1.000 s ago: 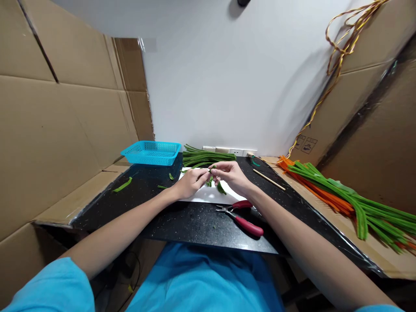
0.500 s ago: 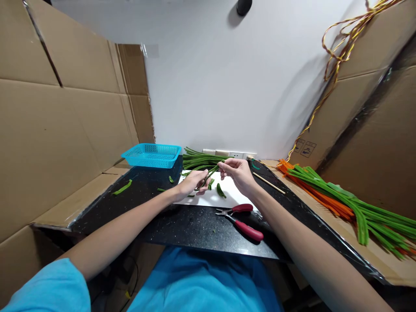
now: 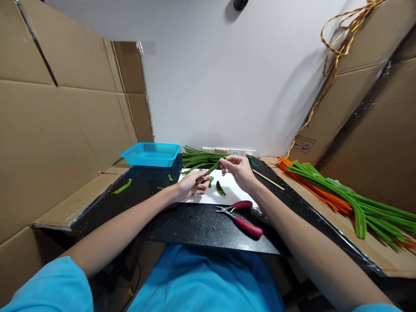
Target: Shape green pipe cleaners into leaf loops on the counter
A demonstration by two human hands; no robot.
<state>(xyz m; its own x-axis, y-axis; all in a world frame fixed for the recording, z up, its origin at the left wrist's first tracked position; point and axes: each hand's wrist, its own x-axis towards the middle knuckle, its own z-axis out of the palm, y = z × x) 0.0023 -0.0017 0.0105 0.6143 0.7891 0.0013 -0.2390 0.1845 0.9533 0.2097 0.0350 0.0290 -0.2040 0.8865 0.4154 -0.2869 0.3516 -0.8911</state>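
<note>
My left hand [image 3: 194, 183] is closed around dark green pipe cleaners [image 3: 212, 168], which slant up and to the right over a white sheet [image 3: 234, 197]. With thumb and fingertips, my right hand [image 3: 237, 171] pinches their upper end. How many stems are held is hard to make out. A short curved green pipe cleaner piece [image 3: 220, 188] lies on the sheet below the hands. Nearer to me are red-handled cutting pliers [image 3: 243, 216], their handles spread. Behind the hands lies a bundle of long dark green pipe cleaners [image 3: 201, 157].
A blue mesh basket [image 3: 150, 161] stands at the back left of the black tabletop [image 3: 188, 223]. One green strip [image 3: 122, 186] lies before it. On the right are a wooden stick [image 3: 269, 180], bright green pipe cleaners [image 3: 360, 203] and orange ones [image 3: 325, 198]. Cardboard walls [image 3: 65, 130] flank both sides.
The pipe cleaners between my hands now look straighter and more side-on. My left fingers have curled further around them, and my right hand has shifted slightly. The camera view has moved a little.
</note>
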